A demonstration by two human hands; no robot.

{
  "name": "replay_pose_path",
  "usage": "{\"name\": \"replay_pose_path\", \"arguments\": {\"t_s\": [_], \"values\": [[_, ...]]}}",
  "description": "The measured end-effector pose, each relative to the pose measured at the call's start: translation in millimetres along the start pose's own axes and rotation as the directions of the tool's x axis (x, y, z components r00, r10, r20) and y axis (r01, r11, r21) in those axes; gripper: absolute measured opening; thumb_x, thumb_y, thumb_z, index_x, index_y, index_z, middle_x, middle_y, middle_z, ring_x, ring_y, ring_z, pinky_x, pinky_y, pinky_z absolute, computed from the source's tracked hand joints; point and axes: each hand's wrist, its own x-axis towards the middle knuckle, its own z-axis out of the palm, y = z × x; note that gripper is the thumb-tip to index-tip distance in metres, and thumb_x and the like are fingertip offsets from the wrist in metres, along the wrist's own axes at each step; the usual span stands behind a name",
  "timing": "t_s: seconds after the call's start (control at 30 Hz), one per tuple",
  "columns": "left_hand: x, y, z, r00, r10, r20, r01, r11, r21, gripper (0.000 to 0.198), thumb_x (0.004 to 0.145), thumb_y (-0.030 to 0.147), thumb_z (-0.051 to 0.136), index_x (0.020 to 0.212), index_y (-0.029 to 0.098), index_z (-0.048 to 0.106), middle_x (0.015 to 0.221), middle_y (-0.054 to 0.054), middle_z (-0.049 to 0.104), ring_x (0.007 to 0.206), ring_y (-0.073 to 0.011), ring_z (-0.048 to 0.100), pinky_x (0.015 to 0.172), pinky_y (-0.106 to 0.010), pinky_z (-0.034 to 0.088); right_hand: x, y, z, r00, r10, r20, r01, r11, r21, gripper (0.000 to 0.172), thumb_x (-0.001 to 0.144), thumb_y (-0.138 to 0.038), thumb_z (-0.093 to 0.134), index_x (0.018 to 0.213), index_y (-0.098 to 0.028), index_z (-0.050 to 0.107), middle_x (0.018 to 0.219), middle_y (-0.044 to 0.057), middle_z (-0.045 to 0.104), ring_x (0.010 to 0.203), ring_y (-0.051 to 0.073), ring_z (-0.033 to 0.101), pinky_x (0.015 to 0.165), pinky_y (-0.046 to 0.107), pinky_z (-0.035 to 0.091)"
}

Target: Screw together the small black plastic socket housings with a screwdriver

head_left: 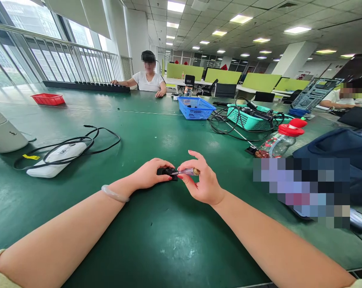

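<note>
My left hand [151,173] rests on the green table [157,240] with its fingers closed round a small black part [166,172]. My right hand [200,181] pinches a small screwdriver [187,172] with a clear handle and a brass-coloured end. Its tip points left into the black part. Both hands meet at the table's middle, a little ahead of me. A pale bangle [115,194] circles my left wrist.
A white device with a black cable [56,158] lies at left, a white jug [2,134] beyond it. A red-capped bottle [278,142], dark bag [343,156], blue basket [195,108], teal basket [253,118] and red tray [48,99] stand around. Two people sit across the table.
</note>
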Motion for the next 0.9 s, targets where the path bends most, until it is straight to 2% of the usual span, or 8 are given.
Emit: {"name": "replay_pose_path", "arguments": {"t_s": [0.23, 0.4, 0.53, 0.7, 0.8, 0.9], "values": [[-1, 2, -1.3, 1.0, 0.011, -0.001, -0.011, 1.0, 0.017, 0.041, 0.078, 0.052, 0.063, 0.111, 0.027, 0.066, 0.11, -0.004, 0.069, 0.111, -0.0253, 0.056, 0.096, -0.039, 0.048, 1, 0, -1, 0.996, -0.07, 0.059, 0.07, 0.998, 0.0, 0.044, 0.086, -0.008, 0.054, 0.123, -0.027, 0.041, 0.091, -0.002, 0.069, 0.075, 0.013, 0.068, 0.104, 0.052, 0.043], [-1, -2, 0.9, 0.998, 0.052, -0.025, -0.051, 0.998, 0.034, 0.037, 0.079, 0.044, 0.061, 0.111, 0.027, 0.066, 0.113, -0.003, 0.069, 0.109, -0.0241, 0.058, 0.096, -0.038, 0.049, 5, -7, -4, 0.967, -0.175, 0.183, 0.191, 0.979, -0.071, 0.039, 0.087, -0.004, 0.049, 0.118, -0.028, 0.05, 0.09, -0.002, 0.068, 0.082, 0.01, 0.065, 0.108, 0.048, 0.037], [0, -3, 2.1, 0.997, 0.067, -0.036, -0.065, 0.997, 0.051, 0.034, 0.079, 0.042, 0.06, 0.109, 0.027, 0.067, 0.11, -0.003, 0.069, 0.107, -0.0236, 0.059, 0.093, -0.037, 0.05, 7, -14, -7, 0.938, -0.18, 0.297, 0.214, 0.973, -0.085, 0.04, 0.086, -0.006, 0.046, 0.116, -0.029, 0.057, 0.092, -0.002, 0.064, 0.086, 0.011, 0.063, 0.112, 0.047, 0.032], [-2, 4, 0.2, 0.998, 0.062, -0.018, -0.061, 0.996, 0.068, 0.035, 0.079, 0.037, 0.06, 0.111, 0.027, 0.066, 0.112, -0.002, 0.069, 0.11, -0.0242, 0.058, 0.094, -0.038, 0.05, 12, -23, -9, 0.921, -0.19, 0.341, 0.237, 0.966, -0.102, 0.048, 0.083, -0.003, 0.042, 0.119, -0.029, 0.06, 0.094, -0.001, 0.065, 0.096, 0.012, 0.062, 0.114, 0.047, 0.03], [-4, 10, -1.4, 0.999, 0.032, 0.0, -0.032, 0.997, 0.063, 0.034, 0.079, 0.035, 0.06, 0.111, 0.024, 0.065, 0.109, -0.002, 0.069, 0.107, -0.0245, 0.059, 0.092, -0.039, 0.051, 15, -30, -8, 0.893, -0.218, 0.393, 0.275, 0.957, -0.095, 0.048, 0.085, -0.002, 0.038, 0.119, -0.027, 0.061, 0.101, 0.001, 0.067, 0.1, 0.011, 0.062, 0.116, 0.045, 0.029], [-5, 12, -1.4, 1.0, 0.006, -0.011, -0.006, 0.998, 0.058, 0.03, 0.082, 0.034, 0.056, 0.109, 0.023, 0.066, 0.109, -0.001, 0.068, 0.107, -0.0248, 0.059, 0.094, -0.04, 0.051, 15, -36, -6, 0.846, -0.281, 0.452, 0.348, 0.935, -0.07, 0.043, 0.089, -0.004, 0.04, 0.119, -0.026, 0.061, 0.108, 0.002, 0.068, 0.102, 0.012, 0.061, 0.115, 0.046, 0.029]]}}
